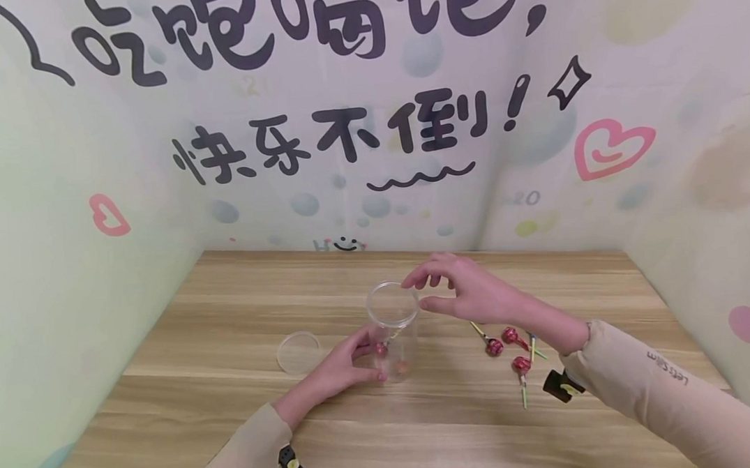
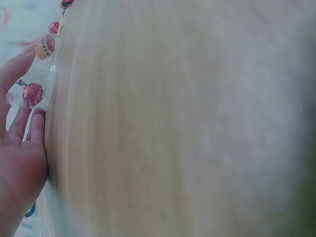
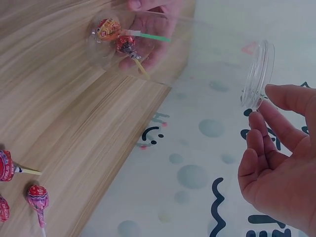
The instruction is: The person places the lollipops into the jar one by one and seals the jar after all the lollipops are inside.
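A clear plastic jar stands upright on the table with its mouth uncovered. Two wrapped lollipops lie at its bottom, an orange one and a red one. My left hand holds the jar low down, thumb on one side and fingers round the other; in the left wrist view the same hand shows at the left edge. At the jar's rim is my right hand, its fingers loosely bent and nothing seen between them. Whether its fingertips touch the rim is hard to tell.
A round clear lid lies on the table left of the jar. Several wrapped lollipops lie to the right, under and beside my right forearm. Behind the wooden table rises a printed wall.
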Available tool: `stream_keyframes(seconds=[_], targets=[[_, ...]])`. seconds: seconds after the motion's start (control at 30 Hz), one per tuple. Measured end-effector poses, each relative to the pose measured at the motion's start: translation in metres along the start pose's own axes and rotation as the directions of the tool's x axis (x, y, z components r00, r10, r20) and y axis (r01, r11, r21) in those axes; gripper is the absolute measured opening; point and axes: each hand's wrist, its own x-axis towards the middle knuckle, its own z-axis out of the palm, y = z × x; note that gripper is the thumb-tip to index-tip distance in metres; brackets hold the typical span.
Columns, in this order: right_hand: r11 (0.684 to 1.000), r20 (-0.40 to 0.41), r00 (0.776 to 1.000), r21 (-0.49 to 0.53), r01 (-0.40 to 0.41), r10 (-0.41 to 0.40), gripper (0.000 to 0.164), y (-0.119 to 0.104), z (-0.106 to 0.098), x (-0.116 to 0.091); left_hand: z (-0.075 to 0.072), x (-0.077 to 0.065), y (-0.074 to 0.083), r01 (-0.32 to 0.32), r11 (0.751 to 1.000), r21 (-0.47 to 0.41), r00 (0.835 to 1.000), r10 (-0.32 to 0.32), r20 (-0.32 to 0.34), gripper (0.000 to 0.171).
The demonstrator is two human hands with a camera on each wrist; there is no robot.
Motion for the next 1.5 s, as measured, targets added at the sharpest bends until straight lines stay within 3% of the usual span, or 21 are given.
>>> stream_keyframes(seconds=[0.4, 0.83, 1.23, 1.37, 1.5], targets=[[0.996, -0.06, 0.997, 0.076, -0.051, 0.056, 0.031, 0.013, -0.004, -0.01, 0.0, -0.001, 0.0, -0.015, 0.999, 0.03, 0.999, 0.016, -0.032, 0.081], [0.982, -0.14, 0.981, 0.152, -0.111, 0.132, 0.026, 0.046, -0.003, -0.045, 0.001, -0.002, 0.002, -0.011, 0.999, 0.034, 0.999, 0.012, -0.035, 0.079], [0.96, -0.181, 0.951, 0.167, -0.223, 0.252, 0.021, 0.071, 0.014, -0.09, 0.001, -0.001, 0.001, -0.03, 0.999, 0.025, 0.999, 0.031, -0.024, 0.078], [0.954, -0.23, 0.931, 0.163, -0.252, 0.285, 0.023, 0.076, 0.027, -0.107, 0.001, -0.001, 0.0, -0.042, 0.999, 0.019, 0.999, 0.042, -0.02, 0.077], [0.951, -0.297, 0.908, 0.175, -0.253, 0.296, 0.027, 0.079, 0.044, -0.126, 0.001, -0.002, 0.002, -0.014, 1.0, 0.01, 1.0, 0.014, -0.023, 0.079]])
